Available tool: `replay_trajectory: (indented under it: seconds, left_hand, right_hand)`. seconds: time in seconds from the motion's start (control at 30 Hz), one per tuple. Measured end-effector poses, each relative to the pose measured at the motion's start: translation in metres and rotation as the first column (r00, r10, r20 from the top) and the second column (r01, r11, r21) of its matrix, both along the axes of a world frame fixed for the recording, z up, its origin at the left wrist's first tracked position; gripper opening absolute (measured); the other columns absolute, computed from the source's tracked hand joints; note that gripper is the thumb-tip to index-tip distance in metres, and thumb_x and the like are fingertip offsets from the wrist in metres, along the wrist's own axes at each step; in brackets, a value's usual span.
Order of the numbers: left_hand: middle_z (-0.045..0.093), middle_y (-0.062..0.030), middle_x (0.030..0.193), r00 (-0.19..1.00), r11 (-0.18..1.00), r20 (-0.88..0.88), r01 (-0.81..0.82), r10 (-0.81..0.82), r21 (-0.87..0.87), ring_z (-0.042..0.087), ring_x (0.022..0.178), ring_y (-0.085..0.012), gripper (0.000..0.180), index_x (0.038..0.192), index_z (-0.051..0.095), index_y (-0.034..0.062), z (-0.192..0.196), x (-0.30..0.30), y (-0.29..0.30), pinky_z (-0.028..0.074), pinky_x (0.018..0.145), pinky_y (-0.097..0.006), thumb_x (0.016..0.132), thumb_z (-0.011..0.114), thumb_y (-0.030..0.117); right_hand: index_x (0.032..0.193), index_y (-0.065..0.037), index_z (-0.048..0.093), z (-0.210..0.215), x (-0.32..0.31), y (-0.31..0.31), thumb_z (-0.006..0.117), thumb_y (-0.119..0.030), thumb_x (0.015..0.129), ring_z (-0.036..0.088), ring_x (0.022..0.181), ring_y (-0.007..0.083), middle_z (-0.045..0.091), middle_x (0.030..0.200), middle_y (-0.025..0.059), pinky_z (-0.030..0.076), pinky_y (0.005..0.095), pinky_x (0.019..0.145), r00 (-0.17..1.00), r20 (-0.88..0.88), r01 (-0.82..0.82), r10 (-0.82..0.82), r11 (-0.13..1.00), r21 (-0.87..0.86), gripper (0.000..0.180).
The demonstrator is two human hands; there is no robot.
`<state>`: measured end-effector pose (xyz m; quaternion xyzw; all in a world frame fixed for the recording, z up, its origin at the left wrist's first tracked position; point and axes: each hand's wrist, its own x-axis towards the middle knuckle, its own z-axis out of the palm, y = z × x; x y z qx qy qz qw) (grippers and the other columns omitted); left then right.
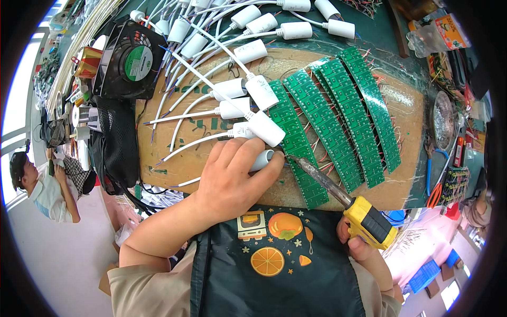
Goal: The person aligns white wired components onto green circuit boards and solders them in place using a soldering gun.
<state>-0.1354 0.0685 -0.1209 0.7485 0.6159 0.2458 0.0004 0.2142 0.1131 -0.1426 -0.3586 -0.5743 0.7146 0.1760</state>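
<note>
Our left hand (235, 171) is curled, thumb and fingers closed around a white tube (261, 161), whose open end points right toward the green strips. Our right hand (357, 247) is wrapped around the handle of a yellow and black soldering gun (369, 222); the gun hides part of its fingers. The metal tip slants up and left over the nearest circuit board strip (290, 127), close to the tube's mouth. We cannot tell whether the tip touches anything. The tube we hold sits over the brown work mat (409, 153), just left of that strip. More circuit board strips (338, 121) lie in slanted rows to the right, thin wires showing between them. Above our left hand, corded white tubes (266, 128) lie piled, some overlapping. A black fan (132, 66) stands at the upper left.
</note>
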Motion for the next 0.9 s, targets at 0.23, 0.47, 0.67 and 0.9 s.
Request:
replay_trajectory:
  seconds: [0.23,0.47,0.67,0.9]
  left_hand:
    - [0.055,-0.0098,0.109,1.000,1.000,-0.017,-0.001,0.001,-0.019,0.060,0.089,-0.0281,0.045,0.111,0.073,0.0126,-0.0011,0.0010,-0.0013,0.048,0.075,-0.040,0.066,0.077,0.004]
    - [0.056,-0.0101,0.110,1.000,0.999,-0.017,-0.004,0.003,-0.039,0.060,0.091,-0.0287,0.045,0.111,0.073,0.0128,0.0001,0.0013,-0.0016,0.048,0.077,-0.040,0.067,0.077,0.005]
    - [0.057,-0.0102,0.113,1.000,0.999,-0.029,-0.011,0.010,-0.043,0.060,0.093,-0.0289,0.044,0.111,0.073,0.0133,-0.0003,0.0018,-0.0034,0.048,0.077,-0.040,0.068,0.077,0.006]
    - [0.057,-0.0095,0.113,0.999,0.999,-0.031,-0.010,0.009,-0.034,0.061,0.093,-0.0277,0.043,0.110,0.073,0.0141,0.0004,0.0013,-0.0017,0.047,0.077,-0.039,0.068,0.077,0.007]
  right_hand:
    - [0.076,-0.006,0.062,0.0029,-0.0085,-0.0003,0.075,-0.036,0.088,0.057,0.060,0.0219,0.059,0.069,0.0057,0.045,0.0348,0.056,0.998,-0.023,0.056,-0.056,0.998,0.014,0.034]
    - [0.075,-0.007,0.060,0.0028,-0.0034,0.0022,0.073,-0.034,0.088,0.058,0.060,0.0227,0.059,0.069,0.0062,0.045,0.0352,0.056,1.000,0.013,-0.016,0.016,1.000,0.006,0.033]
    - [0.076,-0.006,0.061,-0.0011,-0.0031,0.0012,0.075,-0.036,0.088,0.057,0.059,0.0217,0.059,0.068,0.0059,0.045,0.0345,0.055,0.999,0.004,-0.038,0.038,0.999,0.013,0.035]
    - [0.079,-0.003,0.062,0.0080,-0.0095,-0.0001,0.079,-0.041,0.086,0.057,0.059,0.0192,0.059,0.070,0.0062,0.044,0.0323,0.054,0.994,-0.073,0.070,-0.081,0.988,-0.140,0.042]
